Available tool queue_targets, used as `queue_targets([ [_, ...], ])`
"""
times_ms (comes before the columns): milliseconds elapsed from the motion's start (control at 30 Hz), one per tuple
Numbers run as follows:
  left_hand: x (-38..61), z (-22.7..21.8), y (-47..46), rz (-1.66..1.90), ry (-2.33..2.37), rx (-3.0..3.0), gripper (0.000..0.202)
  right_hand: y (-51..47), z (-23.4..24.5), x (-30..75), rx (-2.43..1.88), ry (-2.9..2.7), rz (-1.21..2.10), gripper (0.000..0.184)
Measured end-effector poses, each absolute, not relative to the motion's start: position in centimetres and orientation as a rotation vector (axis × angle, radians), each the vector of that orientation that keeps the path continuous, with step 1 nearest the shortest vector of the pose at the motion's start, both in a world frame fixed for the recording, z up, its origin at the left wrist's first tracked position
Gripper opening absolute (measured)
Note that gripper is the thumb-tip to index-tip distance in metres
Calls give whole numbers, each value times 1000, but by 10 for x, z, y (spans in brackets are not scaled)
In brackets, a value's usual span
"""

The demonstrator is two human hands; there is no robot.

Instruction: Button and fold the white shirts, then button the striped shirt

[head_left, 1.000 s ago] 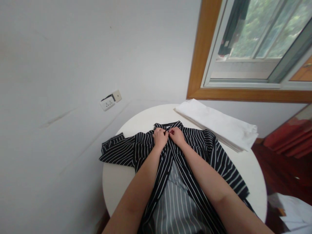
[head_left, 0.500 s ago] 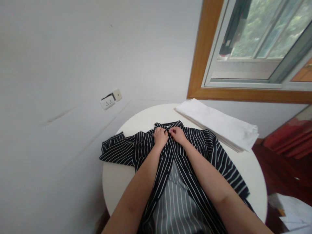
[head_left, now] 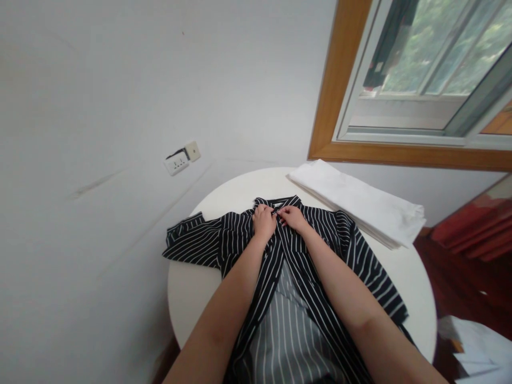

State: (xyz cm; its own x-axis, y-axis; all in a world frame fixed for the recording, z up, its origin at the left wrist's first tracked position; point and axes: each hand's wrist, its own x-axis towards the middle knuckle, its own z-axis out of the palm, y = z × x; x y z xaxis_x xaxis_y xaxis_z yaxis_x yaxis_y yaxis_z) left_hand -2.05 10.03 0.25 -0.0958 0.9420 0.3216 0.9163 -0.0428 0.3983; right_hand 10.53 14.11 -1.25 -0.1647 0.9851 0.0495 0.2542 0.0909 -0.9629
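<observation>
A black shirt with white stripes (head_left: 240, 240) lies face up on a round white table (head_left: 182, 304), its collar toward the wall. Below the collar its front hangs apart, showing the greyer inside of the back. My left hand (head_left: 264, 220) is closed on the front edge just under the collar. Close beside it, my right hand (head_left: 292, 217) pinches the opposite front edge, thumb and fingertips together. Any button between the fingertips is too small to make out. One sleeve stretches out to the left; the other slants down to the right.
Folded white cloth or paper (head_left: 360, 202) lies at the table's back right. Behind stands a white wall with a socket (head_left: 176, 163) and a wood-framed window (head_left: 400, 153). Red fabric (head_left: 476, 229) and white sheets (head_left: 480, 346) are at the right, beyond the table.
Both hands stay at the collar, with only slight finger movement. The whole view has shifted a little; the shirt lies as before.
</observation>
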Motion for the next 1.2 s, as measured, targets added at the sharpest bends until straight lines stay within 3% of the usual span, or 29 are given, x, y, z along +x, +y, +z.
queue_targets([
  [333,-25,9,101,1008,2158,1970,22,133,-6,108,-1379,-1508,931,16],
  [533,-42,18,102,1114,2319,1918,26,123,9,122,-1512,-1762,201,20],
  [600,-52,18,103,1082,2405,1855,27,121,8,125,-1568,-1835,94,18],
  [800,-76,11,104,860,2578,1742,28,117,-5,126,-1698,-1855,19,24],
  [1000,-81,15,105,760,2537,1791,41,116,-10,125,-1716,-1854,3,37],
  [1200,-80,18,109,768,2468,1982,26,116,-9,124,-1715,-1904,106,39],
])
